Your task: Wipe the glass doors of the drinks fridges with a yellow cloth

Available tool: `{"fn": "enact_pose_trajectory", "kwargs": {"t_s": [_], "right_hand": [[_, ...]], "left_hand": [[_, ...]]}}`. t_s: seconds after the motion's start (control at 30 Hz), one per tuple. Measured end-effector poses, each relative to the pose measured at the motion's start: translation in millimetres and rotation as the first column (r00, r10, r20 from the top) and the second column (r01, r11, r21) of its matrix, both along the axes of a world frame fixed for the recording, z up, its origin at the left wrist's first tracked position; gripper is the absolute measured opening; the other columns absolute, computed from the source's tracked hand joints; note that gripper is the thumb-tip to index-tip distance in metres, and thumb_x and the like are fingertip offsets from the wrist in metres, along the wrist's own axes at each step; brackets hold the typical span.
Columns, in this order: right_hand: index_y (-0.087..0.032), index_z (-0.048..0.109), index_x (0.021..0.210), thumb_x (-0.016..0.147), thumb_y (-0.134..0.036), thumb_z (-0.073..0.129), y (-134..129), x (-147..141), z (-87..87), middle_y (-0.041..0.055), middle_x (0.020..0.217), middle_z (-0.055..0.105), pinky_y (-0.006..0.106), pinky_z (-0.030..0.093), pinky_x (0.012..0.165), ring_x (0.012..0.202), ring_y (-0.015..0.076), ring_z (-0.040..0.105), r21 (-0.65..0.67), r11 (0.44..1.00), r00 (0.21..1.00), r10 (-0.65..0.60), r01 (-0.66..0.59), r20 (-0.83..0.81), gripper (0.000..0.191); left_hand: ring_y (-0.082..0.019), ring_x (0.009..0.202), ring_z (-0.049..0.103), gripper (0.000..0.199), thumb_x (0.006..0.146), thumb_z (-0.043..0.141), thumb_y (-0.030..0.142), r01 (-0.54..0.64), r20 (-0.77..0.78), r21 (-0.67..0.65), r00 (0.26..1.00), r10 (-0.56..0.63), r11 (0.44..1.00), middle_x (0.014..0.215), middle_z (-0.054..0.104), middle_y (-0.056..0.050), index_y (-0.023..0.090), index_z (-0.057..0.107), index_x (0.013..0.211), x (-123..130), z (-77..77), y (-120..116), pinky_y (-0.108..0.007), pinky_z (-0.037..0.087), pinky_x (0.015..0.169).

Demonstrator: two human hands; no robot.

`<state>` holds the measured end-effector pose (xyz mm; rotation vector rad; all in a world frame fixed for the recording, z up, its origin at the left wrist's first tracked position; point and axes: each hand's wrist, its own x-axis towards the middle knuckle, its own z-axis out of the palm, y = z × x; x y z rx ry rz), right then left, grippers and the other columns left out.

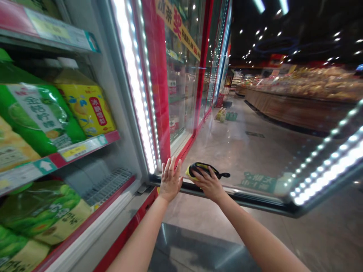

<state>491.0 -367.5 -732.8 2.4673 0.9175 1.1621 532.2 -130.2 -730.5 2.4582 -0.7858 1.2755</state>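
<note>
Standing open over a brightly dotted supermarket's shiny floor (326, 241), a lit glass door (244, 155) meets a black-and-yellow scrubber (204, 166) with a looped tail, held near the bottom frame (255, 200) by the right hand (209, 184); the left hand (171, 181) lies flat, fingers slightly spread.

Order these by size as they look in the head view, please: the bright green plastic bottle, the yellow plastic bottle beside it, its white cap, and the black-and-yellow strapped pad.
1. Bright green plastic bottle
2. Yellow plastic bottle
3. Black-and-yellow strapped pad
4. White cap
</note>
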Motion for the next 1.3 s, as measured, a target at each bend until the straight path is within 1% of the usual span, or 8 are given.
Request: {"fn": "enact_pose_trajectory", "kwargs": {"t_s": [0.3, 0.6, 0.73, 0.83, 0.97, 1.1, 1.2, 1.3], "right_hand": [[-0.041, 0.063, 0.14, 0.094, -0.01, 0.054, -179.5, -91.3, -10.0, -0.004, 0.133, 0.072, 0.046, 0.019, 0.128, 0.124, 0.021, 0.06, -0.091, 0.993, 0.997, -0.08, 0.079, -0.007, 0.057], [-0.043, 0.06, 0.141, 0.098, -0.02, 0.061, -81.9, -26.2, 26.0, -0.0054, 0.149, 0.061, 0.048, 0.021, 0.129, 0.141, 0.0205, 0.05, 0.02, 1.0, 1.0, 0.003, -0.003, 0.015, 0.05], [-0.05, 0.053, 0.147, 0.096, -0.024, 0.064, -122.5, -36.3, 45.2, 0.0001, 0.143, 0.063, 0.058, 0.014, 0.129, 0.142, 0.0283, 0.048, 0.191, 0.956, 0.964, -0.244, 0.222, 0.102, 0.059], [-0.049, 0.058, 0.144, 0.092, -0.027, 0.069, -169.6, -70.5, 20.5, 0.0047, 0.131, 0.067, 0.065, 0.015, 0.126, 0.136, 0.0335, 0.052, 0.259, 0.906, 0.907, -0.384, 0.334, 0.173, 0.058], [-0.049, 0.059, 0.142, 0.091, -0.019, 0.066, -183.4, -93.6, -12.5, 0.0021, 0.131, 0.068, 0.059, 0.022, 0.126, 0.131, 0.0283, 0.055, 0.095, 0.953, 0.951, -0.296, 0.288, 0.09, 0.059], [-0.053, 0.055, 0.144, 0.095, -0.023, 0.063, -177.5, -76.6, 14.1, -0.0024, 0.14, 0.064, 0.053, 0.023, 0.127, 0.135, 0.0243, 0.052, 0.075, 0.967, 0.965, -0.25, 0.244, 0.082, 0.059], [-0.049, 0.058, 0.143, 0.093, -0.03, 0.067, -195.9, -75.1, 28.7, 0.0042, 0.139, 0.062, 0.063, 0.024, 0.125, 0.142, 0.0341, 0.044, 0.315, 0.86, 0.88, -0.457, 0.401, 0.126, 0.054], [-0.037, 0.062, 0.143, 0.094, -0.03, 0.062, -212.5, -91.6, 4.5, 0.0129, 0.139, 0.056, 0.072, 0.033, 0.117, 0.149, 0.0432, 0.031, 0.486, 0.726, 0.788, -0.605, 0.487, 0.112, 0.049]], "left_hand": [[-0.033, 0.159, 0.022, 0.098, 0.088, 0.071, 0.025, 0.104, 0.016, 0.053, 0.994, -0.105, 0.993, 0.171, 0.025, -0.015, 0.026, 0.012, 0.166, 2.3, -1.2, -19.9, -0.054, 0.021, 0.13], [-0.032, 0.16, 0.018, 0.101, 0.087, 0.074, 0.029, 0.179, 0.097, 0.068, 0.978, -0.185, 0.982, 0.174, 0.018, -0.012, 0.028, 0.012, 0.166, 3.7, 11.3, -53.5, -0.054, 0.011, 0.132], [-0.032, 0.161, 0.01, 0.099, 0.087, 0.074, 0.03, 0.212, 0.113, 0.055, 0.97, -0.217, 0.976, 0.175, 0.012, -0.01, 0.029, 0.014, 0.166, 7.2, 9.5, -74.0, -0.055, 0.008, 0.132], [-0.032, 0.162, 0.008, 0.1, 0.086, 0.075, 0.029, 0.226, 0.138, 0.055, 0.963, -0.232, 0.973, 0.175, 0.013, -0.01, 0.029, 0.014, 0.166, 8.1, 8.2, -83.6, -0.056, 0.006, 0.132], [-0.029, 0.162, 0.009, 0.096, 0.087, 0.073, 0.026, 0.262, 0.182, 0.115, 0.942, -0.28, 0.958, 0.173, 0.02, -0.01, 0.029, 0.018, 0.165, 6.8, 9.8, -99.0, -0.055, 0.002, 0.132], [-0.026, 0.162, 0.007, 0.091, 0.089, 0.07, 0.027, 0.306, 0.212, 0.17, 0.917, -0.338, 0.937, 0.172, 0.025, -0.008, 0.028, 0.019, 0.165, 2.3, 15.8, -124.5, -0.053, 0.0, 0.132], [-0.025, 0.162, 0.005, 0.089, 0.09, 0.069, 0.027, 0.322, 0.219, 0.187, 0.907, -0.359, 0.928, 0.172, 0.025, -0.008, 0.027, 0.02, 0.165, -1.6, 20.8, -141.1, -0.053, -0.002, 0.132], [-0.025, 0.162, 0.005, 0.089, 0.09, 0.068, 0.024, 0.335, 0.223, 0.196, 0.9, -0.375, 0.921, 0.174, 0.018, -0.007, 0.027, 0.02, 0.165, -4.3, 23.8, -150.3, -0.053, -0.002, 0.132]]}}
